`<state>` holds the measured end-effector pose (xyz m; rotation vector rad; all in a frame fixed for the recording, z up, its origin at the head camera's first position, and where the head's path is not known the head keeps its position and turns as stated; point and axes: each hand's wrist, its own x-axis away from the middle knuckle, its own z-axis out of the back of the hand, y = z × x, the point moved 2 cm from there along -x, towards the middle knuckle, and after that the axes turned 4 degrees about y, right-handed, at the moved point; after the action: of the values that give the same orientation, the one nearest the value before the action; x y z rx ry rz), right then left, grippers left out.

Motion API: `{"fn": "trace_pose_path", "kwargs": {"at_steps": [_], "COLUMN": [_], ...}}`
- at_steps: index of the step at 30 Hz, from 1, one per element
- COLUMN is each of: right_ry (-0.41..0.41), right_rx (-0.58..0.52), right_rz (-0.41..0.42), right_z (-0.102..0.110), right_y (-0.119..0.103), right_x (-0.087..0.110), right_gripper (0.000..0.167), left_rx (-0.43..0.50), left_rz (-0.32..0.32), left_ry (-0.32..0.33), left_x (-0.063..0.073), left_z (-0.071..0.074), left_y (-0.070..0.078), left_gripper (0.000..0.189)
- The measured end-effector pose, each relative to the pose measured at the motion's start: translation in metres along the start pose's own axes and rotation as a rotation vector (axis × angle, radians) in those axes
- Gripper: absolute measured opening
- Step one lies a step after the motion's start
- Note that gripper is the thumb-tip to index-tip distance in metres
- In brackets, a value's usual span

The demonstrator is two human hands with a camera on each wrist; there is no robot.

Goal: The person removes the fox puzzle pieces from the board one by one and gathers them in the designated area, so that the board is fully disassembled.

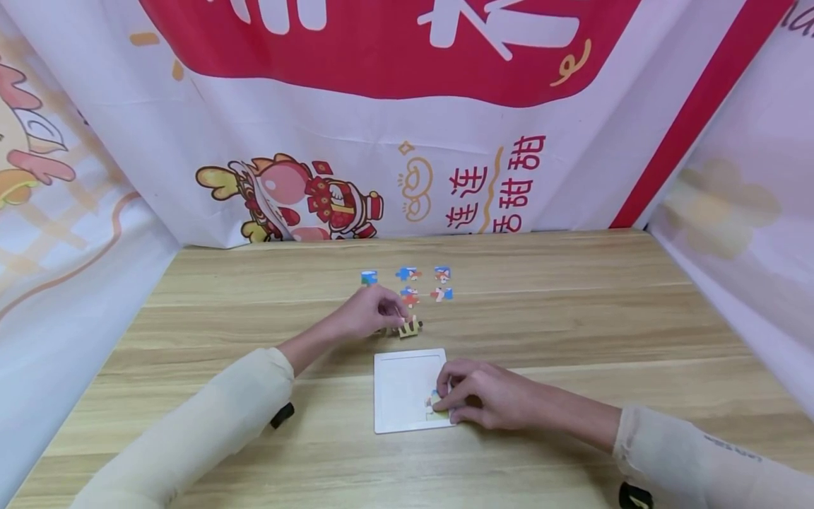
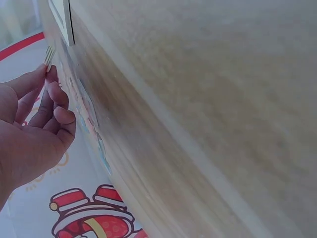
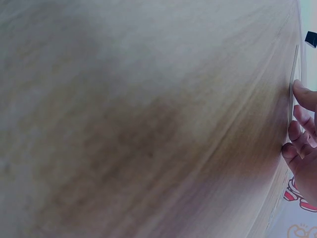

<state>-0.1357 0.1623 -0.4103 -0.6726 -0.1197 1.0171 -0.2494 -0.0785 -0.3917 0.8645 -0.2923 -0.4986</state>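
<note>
In the head view my left hand (image 1: 375,311) pinches a yellow-and-dark jigsaw piece (image 1: 410,327) between thumb and fingertips, just beyond the white puzzle tray (image 1: 400,367). The left wrist view shows that piece (image 2: 49,55) edge-on at the fingertips, with the other fingers curled. My right hand (image 1: 490,396) rests at the tray's right side, its bent fingers touching the near right corner. Under those fingertips lies a jigsaw piece (image 1: 437,411) with green and blue on it, partly hidden. In the right wrist view the fingertips (image 3: 297,85) touch the tray's edge.
Several loose jigsaw pieces lie beyond the tray in rough rows, among them a blue-and-green one (image 1: 369,277) and a blue-and-red one (image 1: 442,274). A printed cloth (image 1: 356,120) hangs along the far edge of the wooden table (image 1: 540,311), with more cloth at both sides.
</note>
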Motion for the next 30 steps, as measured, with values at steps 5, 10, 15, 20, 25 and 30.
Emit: {"fn": "trace_pose_path", "kwargs": {"at_steps": [5,10,15,20,25,30], "right_ry": [0.012,0.021,0.013,0.011,0.011,0.010], "right_rx": [0.008,0.007,-0.003,-0.007,-0.007,-0.003], "right_rz": [0.024,0.043,0.030,0.024,0.028,0.025], "right_z": [0.000,0.000,-0.001,-0.001,-0.001,-0.001], "right_y": [0.000,0.001,0.001,0.000,0.001,0.001], "right_x": [-0.001,-0.001,0.000,0.000,0.000,0.000], "right_gripper": [0.024,0.024,0.023,0.023,0.023,0.023], "left_rx": [-0.033,-0.043,-0.055,-0.074,-0.096,-0.111], "left_rz": [-0.007,0.000,-0.017,-0.027,-0.003,0.030], "left_ry": [0.004,0.025,0.030,0.029,0.035,0.033], "left_x": [-0.010,-0.018,-0.023,-0.025,-0.025,-0.024], "left_z": [-0.002,-0.004,-0.006,-0.006,-0.005,-0.005], "left_y": [-0.001,-0.002,-0.005,-0.005,-0.003,-0.001], "left_gripper": [0.005,0.004,0.005,0.009,0.008,0.005]}}
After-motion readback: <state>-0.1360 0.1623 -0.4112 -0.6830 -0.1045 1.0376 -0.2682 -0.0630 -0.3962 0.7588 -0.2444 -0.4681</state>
